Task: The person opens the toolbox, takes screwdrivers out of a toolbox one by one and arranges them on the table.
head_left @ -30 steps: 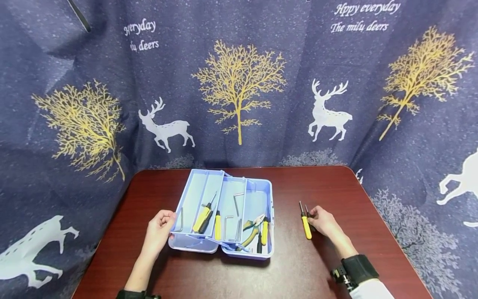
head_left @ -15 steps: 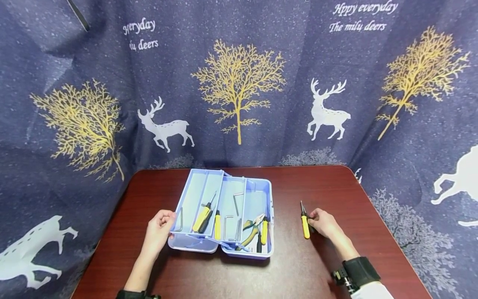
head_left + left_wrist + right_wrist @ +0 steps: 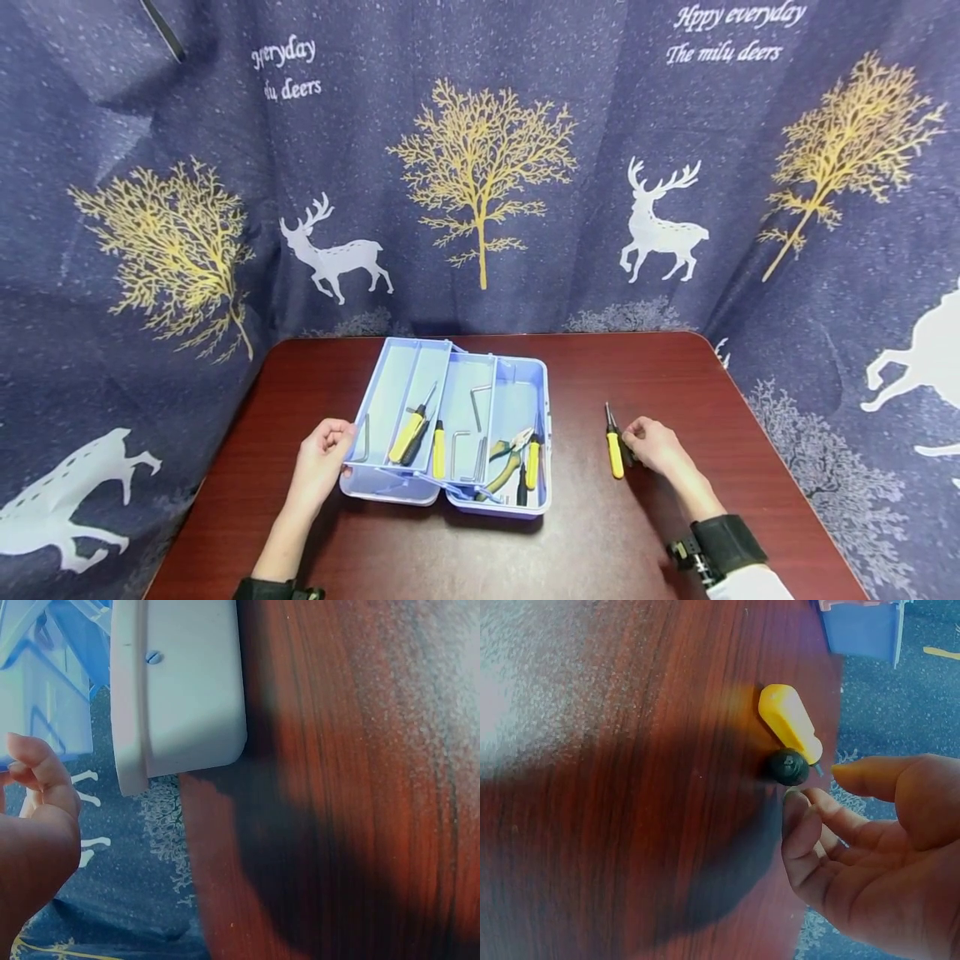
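On the table a light-blue toolbox (image 3: 546, 467) stands unfolded, its trays spread to the left. My left hand (image 3: 318, 462) pinches the near-left edge of the outermost tray (image 3: 388, 387), with part of the fingers hidden under it. To the right of the box lies a yellow-handled screwdriver (image 3: 615, 457). Against it rests a black-handled tool (image 3: 787, 766), its shaft mostly hidden. Fingertips of my right hand (image 3: 656, 448) are at the black handle, while the thumb stands apart from them in the right wrist view.
Inside the box are pliers (image 3: 504, 475), several more screwdrivers, including a yellow and black one (image 3: 407, 437), and several hex keys, one of them (image 3: 459, 450) in the middle tray. A dark patterned curtain (image 3: 480, 167) hangs behind the brown table (image 3: 585, 550).
The black-handled tool has come left against the yellow screwdriver, and my right fingers have loosened from it. My left hand keeps its hold on the tray.
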The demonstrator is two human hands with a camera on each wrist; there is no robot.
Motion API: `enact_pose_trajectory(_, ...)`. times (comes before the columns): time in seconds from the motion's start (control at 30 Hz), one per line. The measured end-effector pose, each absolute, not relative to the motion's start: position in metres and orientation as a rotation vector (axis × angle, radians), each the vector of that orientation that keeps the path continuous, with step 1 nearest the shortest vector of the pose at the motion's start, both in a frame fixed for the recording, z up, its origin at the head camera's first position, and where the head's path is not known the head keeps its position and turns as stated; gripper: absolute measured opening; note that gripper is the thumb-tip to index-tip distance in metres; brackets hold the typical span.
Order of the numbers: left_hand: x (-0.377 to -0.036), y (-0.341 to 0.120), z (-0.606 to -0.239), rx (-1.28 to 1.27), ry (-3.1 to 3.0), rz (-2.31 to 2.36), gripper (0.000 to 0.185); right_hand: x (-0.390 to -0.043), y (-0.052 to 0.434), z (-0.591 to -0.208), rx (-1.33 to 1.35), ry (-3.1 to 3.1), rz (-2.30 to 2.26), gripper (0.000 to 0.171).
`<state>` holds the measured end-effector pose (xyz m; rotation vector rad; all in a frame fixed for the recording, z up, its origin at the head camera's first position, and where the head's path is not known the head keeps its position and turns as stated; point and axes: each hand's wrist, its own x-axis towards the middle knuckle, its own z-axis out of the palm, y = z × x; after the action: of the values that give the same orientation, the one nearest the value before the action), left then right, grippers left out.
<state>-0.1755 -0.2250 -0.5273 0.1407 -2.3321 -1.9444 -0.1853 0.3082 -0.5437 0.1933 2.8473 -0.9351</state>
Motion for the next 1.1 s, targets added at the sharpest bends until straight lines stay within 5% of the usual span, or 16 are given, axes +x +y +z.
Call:
enact_pose_trajectory(0.63,-0.176,-0.228,-0.529,0.132,-2.373,-1.897,0.02,-0.189,0.303,-0.535,0.245,2.873,-0.986,0.028)
enact_pose_trajectory(1.1,-0.175,-0.227,-0.532,0.117,-2.357,-1.916,0.02,-0.215,0.221,-0.472,-0.045,2.931,-1.172,0.022)
